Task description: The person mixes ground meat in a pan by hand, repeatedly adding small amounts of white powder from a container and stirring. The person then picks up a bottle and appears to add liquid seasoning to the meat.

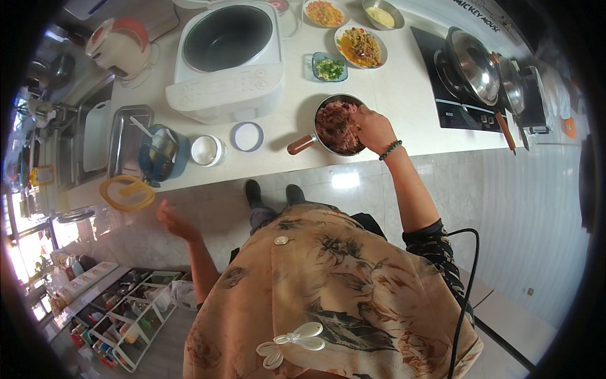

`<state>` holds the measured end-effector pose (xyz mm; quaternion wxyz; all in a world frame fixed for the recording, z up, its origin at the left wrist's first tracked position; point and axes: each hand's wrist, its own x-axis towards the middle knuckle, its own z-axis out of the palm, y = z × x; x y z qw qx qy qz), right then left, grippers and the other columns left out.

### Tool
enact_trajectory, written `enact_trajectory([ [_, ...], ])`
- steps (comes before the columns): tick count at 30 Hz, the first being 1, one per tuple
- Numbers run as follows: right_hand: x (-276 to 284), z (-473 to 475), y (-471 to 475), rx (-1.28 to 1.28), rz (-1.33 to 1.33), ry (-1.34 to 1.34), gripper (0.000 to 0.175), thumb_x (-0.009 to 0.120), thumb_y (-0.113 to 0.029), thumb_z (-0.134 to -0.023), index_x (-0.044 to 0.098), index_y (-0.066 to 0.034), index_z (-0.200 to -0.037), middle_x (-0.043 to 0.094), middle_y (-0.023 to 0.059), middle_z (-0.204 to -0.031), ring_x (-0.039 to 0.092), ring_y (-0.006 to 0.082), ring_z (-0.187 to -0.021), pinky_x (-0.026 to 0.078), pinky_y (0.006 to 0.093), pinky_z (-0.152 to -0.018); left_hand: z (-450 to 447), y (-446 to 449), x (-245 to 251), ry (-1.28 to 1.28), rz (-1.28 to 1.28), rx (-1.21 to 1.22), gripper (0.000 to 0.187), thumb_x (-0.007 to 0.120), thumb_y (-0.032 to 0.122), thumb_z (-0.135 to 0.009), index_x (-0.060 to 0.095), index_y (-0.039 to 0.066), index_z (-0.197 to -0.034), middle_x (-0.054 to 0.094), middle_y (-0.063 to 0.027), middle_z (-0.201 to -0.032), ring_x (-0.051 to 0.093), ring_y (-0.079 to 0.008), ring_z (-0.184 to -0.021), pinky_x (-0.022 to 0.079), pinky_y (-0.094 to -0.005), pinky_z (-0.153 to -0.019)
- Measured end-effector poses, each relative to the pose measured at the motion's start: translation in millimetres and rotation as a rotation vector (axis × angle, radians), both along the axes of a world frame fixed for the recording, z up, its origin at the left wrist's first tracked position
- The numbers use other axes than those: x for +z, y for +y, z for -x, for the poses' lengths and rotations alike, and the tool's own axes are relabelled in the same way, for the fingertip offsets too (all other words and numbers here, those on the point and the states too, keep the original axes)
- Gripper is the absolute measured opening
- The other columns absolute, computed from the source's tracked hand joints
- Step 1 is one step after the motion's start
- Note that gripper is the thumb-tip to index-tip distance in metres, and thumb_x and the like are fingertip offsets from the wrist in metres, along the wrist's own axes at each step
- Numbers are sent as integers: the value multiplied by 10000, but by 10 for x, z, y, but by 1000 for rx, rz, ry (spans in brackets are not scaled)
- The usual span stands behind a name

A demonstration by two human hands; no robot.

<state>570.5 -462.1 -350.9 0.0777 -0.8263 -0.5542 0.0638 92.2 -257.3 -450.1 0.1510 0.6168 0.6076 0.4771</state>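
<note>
My right hand [375, 127] is curled into the dark red minced meat [334, 124] inside a steel saucepan [344, 153]. Its fingertips are buried and hidden. The pan stands near the counter's front edge, its brown handle [301, 145] pointing left. My left hand [176, 221] is blurred, in the air in front of the counter, with nothing seen in it. Just beyond it is the yellow lid [110, 204] of a blue container [177, 163], which sticks out past the counter edge. A white spoon handle [141, 126] rises from this container.
A white jar [204, 150] and its round lid [248, 137] stand beside the container. Behind is a white rice cooker [227, 94]. Chopped greens [330, 68] and a patterned plate [362, 47] lie beyond the pan. A lidded wok [476, 66] sits on the cooktop at right.
</note>
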Motion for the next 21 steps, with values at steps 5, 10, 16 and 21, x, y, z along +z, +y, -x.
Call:
enact_trajectory([
  [5,53,144,-79,96,-318,-91,194,610,-33,-736,617,-57,-929,597,119,-940,597,306,-837,485,395,-718,-1084,-469,467,76,-11,-710,186,534,103,-906,611,15,-1051,612,-155,-1001,579,-294,-923,454,-374,-808],
  [10,-100,291,-263,-204,-822,72,157,593,-19,-818,614,-44,-972,607,99,-968,586,233,-849,462,318,-711,-2068,-592,683,249,-22,-1052,249,592,162,-870,564,44,-1087,598,-162,-1007,560,-346,-950,449,-431,-773],
  [16,-458,345,-712,-851,-690,1118,213,522,-188,-926,587,-38,-790,530,11,-577,469,92,-481,361,237,-452,-2528,-747,505,496,274,-1116,309,566,339,-897,533,58,-1020,642,-163,-810,609,-377,-745,456,-475,-656],
  [21,-420,335,-929,-646,-326,1042,214,524,-171,-916,595,-8,-796,555,24,-604,510,85,-503,412,236,-474,-2541,-748,372,509,216,-1054,323,563,368,-897,534,62,-998,631,-170,-717,609,-379,-655,460,-482,-592],
])
